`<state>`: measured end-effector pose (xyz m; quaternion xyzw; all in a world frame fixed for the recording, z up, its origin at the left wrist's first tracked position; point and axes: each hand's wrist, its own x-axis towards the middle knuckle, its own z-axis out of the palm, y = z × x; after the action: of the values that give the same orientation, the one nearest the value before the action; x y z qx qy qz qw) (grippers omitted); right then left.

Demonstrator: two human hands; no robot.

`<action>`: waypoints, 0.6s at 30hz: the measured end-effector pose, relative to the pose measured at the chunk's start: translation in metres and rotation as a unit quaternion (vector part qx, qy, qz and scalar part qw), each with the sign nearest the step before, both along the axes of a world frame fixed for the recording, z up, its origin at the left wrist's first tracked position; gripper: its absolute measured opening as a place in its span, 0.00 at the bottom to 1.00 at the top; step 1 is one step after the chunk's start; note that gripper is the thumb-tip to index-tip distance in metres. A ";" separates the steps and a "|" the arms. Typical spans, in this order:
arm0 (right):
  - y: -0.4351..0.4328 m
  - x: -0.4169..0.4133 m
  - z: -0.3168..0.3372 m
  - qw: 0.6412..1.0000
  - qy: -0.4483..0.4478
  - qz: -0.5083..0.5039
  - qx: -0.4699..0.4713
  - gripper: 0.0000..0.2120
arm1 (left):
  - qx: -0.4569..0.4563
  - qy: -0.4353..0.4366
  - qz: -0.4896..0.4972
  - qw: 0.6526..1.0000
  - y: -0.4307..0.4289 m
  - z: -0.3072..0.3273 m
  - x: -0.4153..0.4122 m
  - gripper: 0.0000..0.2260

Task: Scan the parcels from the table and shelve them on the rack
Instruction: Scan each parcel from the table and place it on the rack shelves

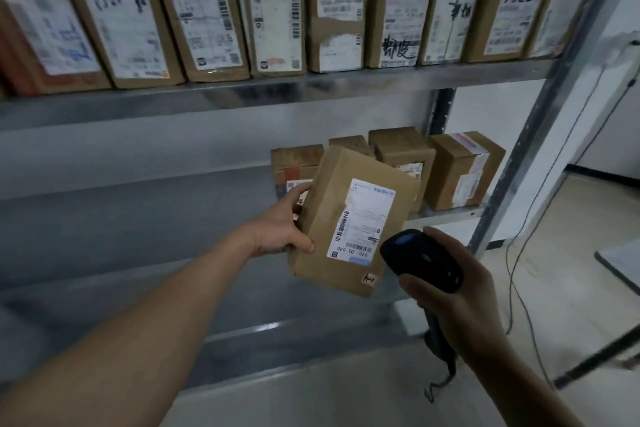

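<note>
My left hand (pixel 282 227) grips the left edge of a brown cardboard parcel (pixel 329 204) and holds it up in front of the rack, tilted, its white shipping label (pixel 360 218) facing me. Just to the parcel's lower right, my right hand (pixel 457 302) grips a black barcode scanner (pixel 420 258) whose head sits close to the label's lower corner. The metal rack (pixel 277 94) fills the view behind both hands.
The upper shelf carries a row of several labelled cardboard parcels (pixel 273 21). Several smaller boxes (pixel 464 170) stand at the right end of the middle shelf (pixel 138 204). A grey rack upright (pixel 561 80) rises at right, with cables (pixel 519 253) and a table corner (pixel 620 263) beyond.
</note>
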<state>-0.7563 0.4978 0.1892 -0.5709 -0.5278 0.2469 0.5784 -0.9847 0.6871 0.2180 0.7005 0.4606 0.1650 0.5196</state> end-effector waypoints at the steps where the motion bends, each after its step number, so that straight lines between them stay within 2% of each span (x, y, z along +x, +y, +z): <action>1: 0.003 -0.004 0.001 1.000 0.001 0.012 0.007 0.31 | 0.001 -0.012 0.011 1.000 -0.002 -0.003 -0.007 0.56; 5: 0.011 -0.015 0.010 0.997 0.000 0.066 0.029 0.25 | -0.002 -0.044 0.047 0.998 -0.011 -0.014 -0.034 0.58; 10: 0.021 -0.016 0.010 0.993 -0.006 0.115 0.037 0.28 | 0.005 -0.043 0.097 0.994 -0.023 -0.023 -0.059 0.58; 18: 0.039 -0.026 0.008 0.985 -0.016 0.170 0.034 0.22 | 0.003 -0.040 0.161 0.986 -0.031 -0.036 -0.093 0.61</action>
<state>-0.7818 0.5366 0.1971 -0.4564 -0.6344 0.3149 0.5386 -1.0776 0.6557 0.1820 0.6117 0.5458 0.2756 0.5019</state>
